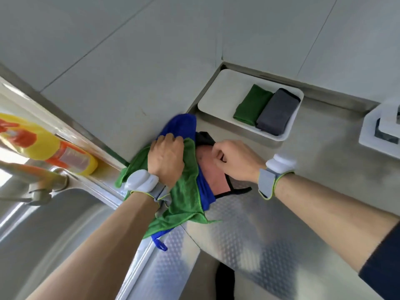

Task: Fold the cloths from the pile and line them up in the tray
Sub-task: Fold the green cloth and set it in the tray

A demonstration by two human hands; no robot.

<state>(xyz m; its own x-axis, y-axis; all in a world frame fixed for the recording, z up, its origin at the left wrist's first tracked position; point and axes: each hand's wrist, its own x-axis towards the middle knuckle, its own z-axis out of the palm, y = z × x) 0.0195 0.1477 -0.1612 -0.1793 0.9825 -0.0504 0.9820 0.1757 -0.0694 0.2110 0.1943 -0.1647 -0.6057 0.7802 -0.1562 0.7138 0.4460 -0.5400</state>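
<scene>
A pile of cloths lies on the steel counter against the wall: a light green cloth [186, 198], a blue cloth [180, 124] and a pink cloth with black edging [213, 169]. My left hand [165, 159] grips the green and blue cloths on top of the pile. My right hand [233, 159] pinches the black edge of the pink cloth. A white tray [213, 94] stands at the back by the wall, holding a folded dark green cloth [252, 106] and a folded grey cloth [277, 111] side by side.
A steel sink [54, 224] with a tap [32, 191] lies to the left. A yellow bottle with an orange cap [49, 148] rests on the ledge behind it. A white holder [381, 126] stands at the right edge. Tiled wall runs behind the counter.
</scene>
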